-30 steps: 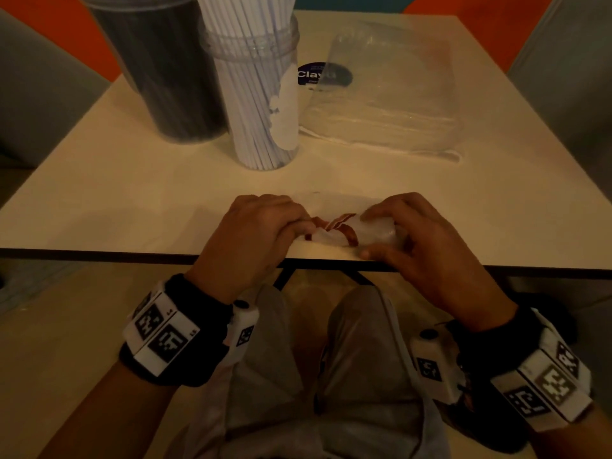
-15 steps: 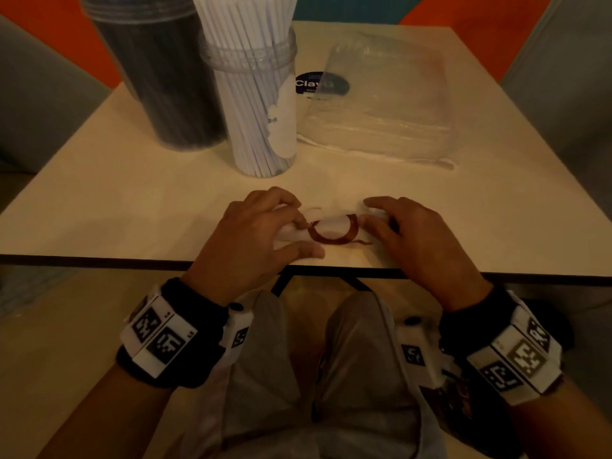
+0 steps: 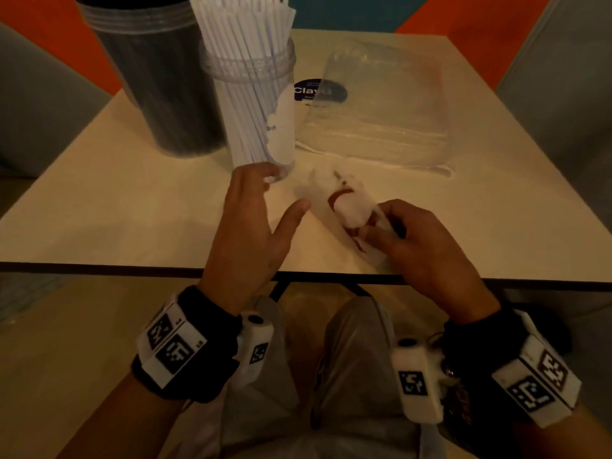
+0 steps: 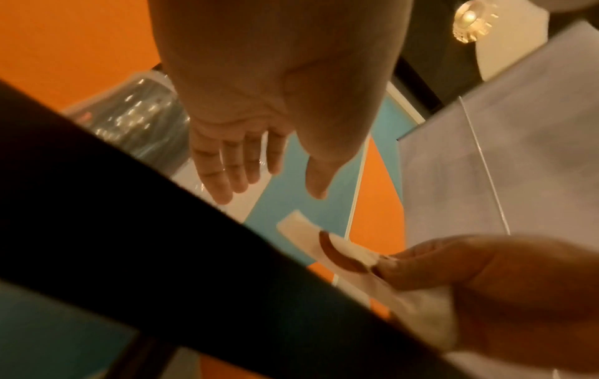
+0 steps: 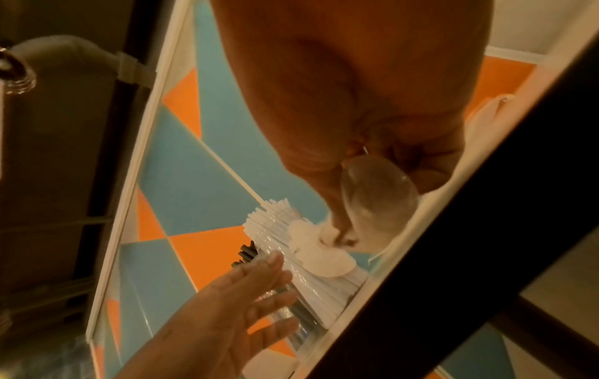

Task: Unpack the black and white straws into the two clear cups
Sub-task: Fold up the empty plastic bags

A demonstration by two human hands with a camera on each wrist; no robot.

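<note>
A clear cup of white straws (image 3: 255,104) stands mid-table, and a clear cup of black straws (image 3: 159,87) stands behind it to the left. My right hand (image 3: 377,226) pinches a rolled clear plastic wrapper (image 3: 351,210) with a brown rubber band (image 3: 341,195) round it, just above the table. The left wrist view shows the same wrapper (image 4: 311,238) between my right fingers (image 4: 437,266). My left hand (image 3: 281,190) is open with straight fingers, holds nothing, and has its fingertips by the base of the white-straw cup (image 5: 308,256).
A flat stack of clear plastic bags (image 3: 377,127) lies at the back right, partly over a round blue sticker (image 3: 308,91). The table's dark front edge (image 3: 99,268) runs just before my wrists. Grey seats flank the table.
My left hand has let go of the wrapper and moved forward to the white-straw cup. My right hand has carried the banded wrapper forward and to the right.
</note>
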